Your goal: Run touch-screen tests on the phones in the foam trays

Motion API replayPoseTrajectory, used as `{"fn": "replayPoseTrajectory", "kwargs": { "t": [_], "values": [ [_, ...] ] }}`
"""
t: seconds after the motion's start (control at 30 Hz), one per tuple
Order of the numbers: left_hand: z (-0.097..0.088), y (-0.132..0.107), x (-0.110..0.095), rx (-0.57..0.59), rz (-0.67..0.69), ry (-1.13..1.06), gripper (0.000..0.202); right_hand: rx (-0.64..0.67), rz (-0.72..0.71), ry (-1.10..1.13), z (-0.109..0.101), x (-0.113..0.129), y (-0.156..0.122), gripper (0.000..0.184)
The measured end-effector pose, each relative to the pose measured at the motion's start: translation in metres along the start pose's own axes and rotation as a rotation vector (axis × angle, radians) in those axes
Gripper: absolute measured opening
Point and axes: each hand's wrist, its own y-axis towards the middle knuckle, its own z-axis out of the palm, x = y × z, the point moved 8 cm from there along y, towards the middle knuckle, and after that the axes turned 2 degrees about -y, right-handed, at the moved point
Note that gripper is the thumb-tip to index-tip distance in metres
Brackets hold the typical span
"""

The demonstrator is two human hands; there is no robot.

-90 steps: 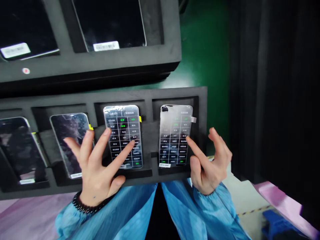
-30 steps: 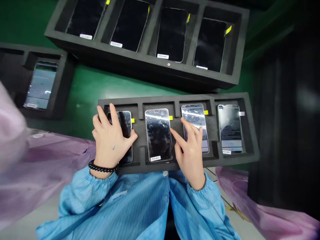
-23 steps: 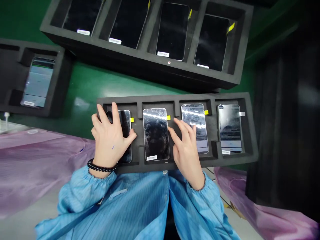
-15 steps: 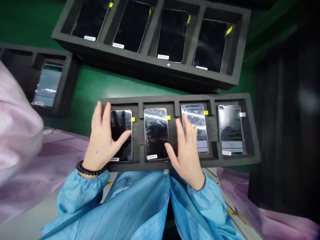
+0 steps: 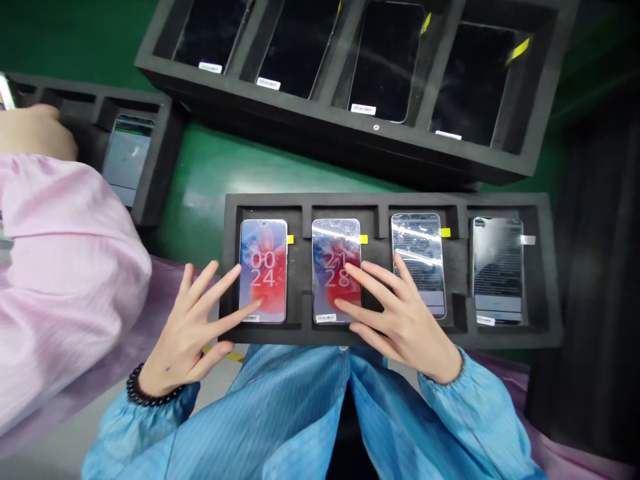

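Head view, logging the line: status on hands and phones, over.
Left hand open, fingertip on leftmost phone. Right hand open, fingers on second phone. Both screens lit. Co-worker's pink sleeve left of tray.

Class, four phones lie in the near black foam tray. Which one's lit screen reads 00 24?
The leftmost red-and-blue-screened phone, beside the left hand. Its neighbour reads 21 28; the third phone and fourth phone show grey text.

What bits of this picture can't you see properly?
Head view:
Second phone in the near tray: lower screen hidden under the right hand.
Third phone: text washed out by glare.
White labels in the far tray: too small to read.
Far phones: tops cut off by the edge.
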Motion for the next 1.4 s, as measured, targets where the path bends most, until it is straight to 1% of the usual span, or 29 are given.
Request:
{"fn": "replayPoseTrajectory", "kwargs": {
  "t": [0.07,0.13,0.2,0.27,0.33,0.4,0.43,0.5,0.57,0.67,0.8,0.93,1.0,1.07,1.13,1.2,1.23,1.3,1.33,1.37,1.4],
  "values": [
    [0.002,-0.001,0.004,0.003,0.003,-0.015,0.053,0.003,-0.012,0.021,0.001,-0.001,0.000,0.025],
    [0.009,0.000,0.010,0.033,-0.007,-0.013,0.053,0.022,-0.002,0.012,0.004,-0.004,0.002,0.026],
    [0.016,0.005,0.021,0.047,-0.068,0.024,0.054,0.040,0.088,-0.071,0.006,-0.013,0.004,0.032],
    [0.016,0.012,0.032,-0.015,-0.170,0.060,0.057,0.023,0.219,-0.183,0.004,-0.024,0.007,0.045],
    [0.011,0.019,0.038,-0.138,-0.248,0.063,0.063,-0.029,0.314,-0.244,-0.003,-0.030,0.009,0.055],
    [0.006,0.026,0.037,-0.252,-0.264,0.047,0.069,-0.084,0.375,-0.243,-0.009,-0.032,0.012,0.056],
    [0.005,0.029,0.036,-0.283,-0.267,0.038,0.070,-0.102,0.406,-0.238,-0.011,-0.032,0.013,0.055],
    [0.006,0.034,0.035,-0.296,-0.283,0.015,0.069,-0.128,0.462,-0.228,-0.011,-0.033,0.014,0.053],
    [0.010,0.038,0.036,-0.271,-0.300,-0.020,0.069,-0.138,0.483,-0.215,-0.007,-0.032,0.015,0.050],
    [0.013,0.040,0.038,-0.256,-0.317,-0.062,0.068,-0.142,0.482,-0.214,-0.002,-0.032,0.016,0.048],
    [0.015,0.040,0.041,-0.231,-0.350,-0.054,0.064,-0.126,0.486,-0.267,-0.005,-0.030,0.021,0.045],
    [0.011,0.036,0.033,-0.291,-0.305,-0.001,0.062,-0.067,0.408,-0.279,-0.004,-0.020,0.034,0.039],
    [0.011,0.033,0.029,-0.292,-0.278,0.028,0.060,-0.052,0.381,-0.269,-0.001,-0.018,0.038,0.038],
    [0.014,0.029,0.026,-0.246,-0.258,0.049,0.057,-0.049,0.365,-0.257,0.001,-0.017,0.038,0.038],
    [0.017,0.024,0.024,-0.164,-0.223,0.059,0.055,-0.036,0.349,-0.250,0.002,-0.018,0.034,0.038],
    [0.018,0.020,0.020,-0.093,-0.138,0.037,0.054,-0.022,0.306,-0.216,0.003,-0.016,0.027,0.034],
    [0.016,0.018,0.017,-0.084,-0.077,0.010,0.054,-0.028,0.274,-0.175,0.002,-0.014,0.023,0.030],
    [0.010,0.015,0.010,-0.126,0.039,-0.036,0.053,-0.069,0.208,-0.064,-0.003,-0.010,0.016,0.027],
    [0.007,0.016,0.009,-0.156,0.061,-0.042,0.054,-0.094,0.188,-0.016,-0.006,-0.008,0.014,0.029],
    [0.005,0.017,0.009,-0.192,0.052,-0.032,0.055,-0.118,0.184,0.011,-0.010,-0.008,0.013,0.030],
    [0.003,0.021,0.012,-0.228,0.014,-0.013,0.056,-0.140,0.195,0.014,-0.013,-0.009,0.014,0.030]
  ]
}}
